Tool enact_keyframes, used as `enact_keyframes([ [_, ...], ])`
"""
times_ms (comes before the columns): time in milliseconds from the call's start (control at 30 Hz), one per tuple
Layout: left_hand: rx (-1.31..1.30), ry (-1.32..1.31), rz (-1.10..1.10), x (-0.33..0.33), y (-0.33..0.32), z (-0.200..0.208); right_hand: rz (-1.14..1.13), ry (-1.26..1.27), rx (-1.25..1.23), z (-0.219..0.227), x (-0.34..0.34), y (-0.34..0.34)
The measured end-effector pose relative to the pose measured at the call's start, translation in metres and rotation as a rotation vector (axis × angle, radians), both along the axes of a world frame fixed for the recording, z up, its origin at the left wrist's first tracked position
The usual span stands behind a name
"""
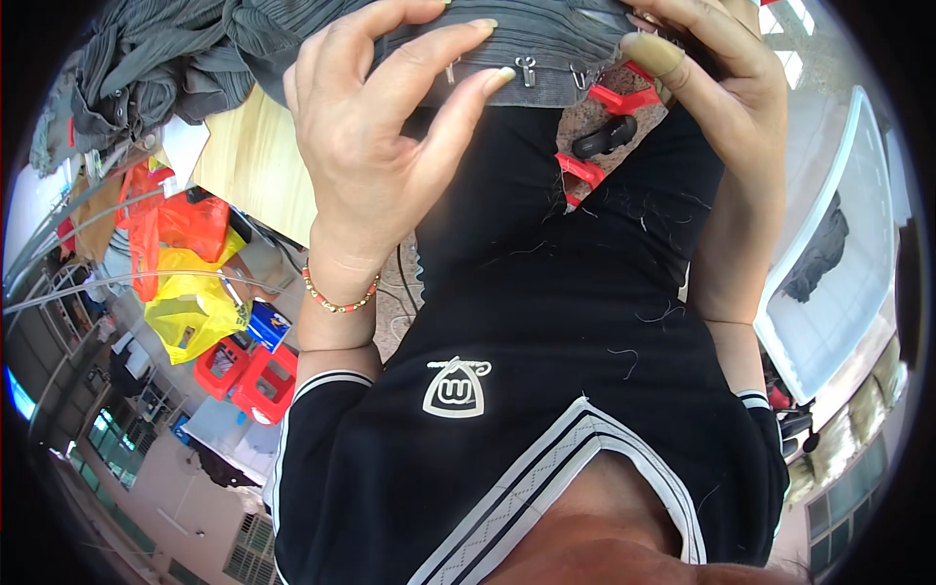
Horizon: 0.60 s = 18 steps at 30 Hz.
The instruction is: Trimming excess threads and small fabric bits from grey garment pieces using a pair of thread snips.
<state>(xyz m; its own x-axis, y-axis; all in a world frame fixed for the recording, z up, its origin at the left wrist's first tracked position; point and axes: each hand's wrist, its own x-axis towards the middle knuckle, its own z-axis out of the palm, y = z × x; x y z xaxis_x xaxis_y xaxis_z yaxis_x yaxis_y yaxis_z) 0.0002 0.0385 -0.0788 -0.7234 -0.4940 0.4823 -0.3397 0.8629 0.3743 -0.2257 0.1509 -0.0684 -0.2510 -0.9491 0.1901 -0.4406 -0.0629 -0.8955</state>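
A dark grey ribbed garment (531, 44) lies across the top, with small metal hooks (526, 71) along its near edge. Over that edge is my left hand (375, 127), its thumb and forefinger spread apart beside the hooks and its other fingertips reaching over the cloth. My right hand (721, 88) is closed at the garment's right end, with a tan cover on the thumb. A shiny, pointed metal piece (606, 18) shows beside its fingertips; what these fingers grip is partly hidden.
More grey cloth (185, 49) is heaped at the upper left on a pale wooden tabletop (258, 156). Below are a yellow bag (195, 302) and red plastic stools (263, 380). To the right stands a white bin (829, 283) with dark cloth inside. Loose threads cling to my black clothing.
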Motion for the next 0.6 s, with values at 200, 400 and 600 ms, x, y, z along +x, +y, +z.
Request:
enact_keyframes([
  [200, -0.249, -0.049, -0.023, -0.002, -0.008, -0.001, 0.101, -0.05, -0.154, -0.039, 0.001, 0.008],
  [400, -0.279, 0.026, -0.084, -0.002, -0.008, -0.012, 0.135, -0.072, -0.149, -0.032, 0.006, 0.011],
  [600, -0.12, 0.104, -0.088, -0.006, -0.001, -0.014, 0.175, -0.034, -0.181, -0.035, 0.006, 0.006],
])
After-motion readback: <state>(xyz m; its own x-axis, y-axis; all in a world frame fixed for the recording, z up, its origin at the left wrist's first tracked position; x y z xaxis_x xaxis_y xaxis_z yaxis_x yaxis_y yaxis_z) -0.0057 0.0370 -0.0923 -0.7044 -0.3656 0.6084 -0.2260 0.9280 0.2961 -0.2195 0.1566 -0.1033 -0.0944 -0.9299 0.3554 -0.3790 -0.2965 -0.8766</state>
